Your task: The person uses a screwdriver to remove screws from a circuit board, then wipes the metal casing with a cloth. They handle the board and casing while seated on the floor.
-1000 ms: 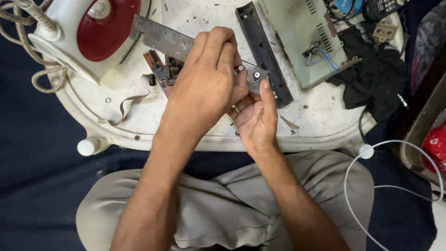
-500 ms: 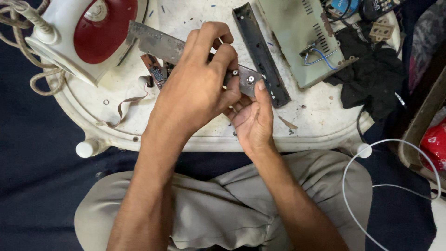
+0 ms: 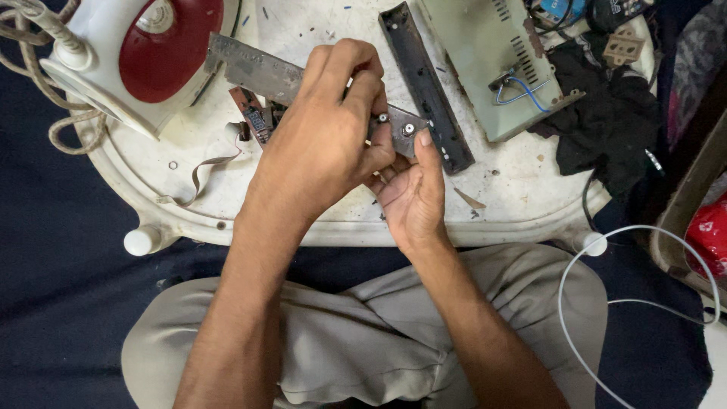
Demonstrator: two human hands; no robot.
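Both hands hold a long grey metal plate [image 3: 254, 70] above a round white table [image 3: 341, 216]. My left hand [image 3: 322, 144] wraps over the plate's middle, fingers curled around its top edge. My right hand [image 3: 413, 189] supports the plate's right end from below, thumb pressed beside two small round screws [image 3: 409, 129]. The plate's left end reaches toward a white and red clothes iron [image 3: 136, 60]. A small reddish circuit board [image 3: 254, 117] lies just below the plate on the table.
A long black plastic strip [image 3: 428, 87] lies right of the hands. A pale green metal casing with blue wires [image 3: 507, 68] and black cloth [image 3: 606, 121] sit at the table's right. The iron's braided cord [image 3: 45, 113] hangs left. A white cable [image 3: 606, 303] loops at right.
Both hands and the plate have shifted slightly up and left on the table. The grip stays the same.
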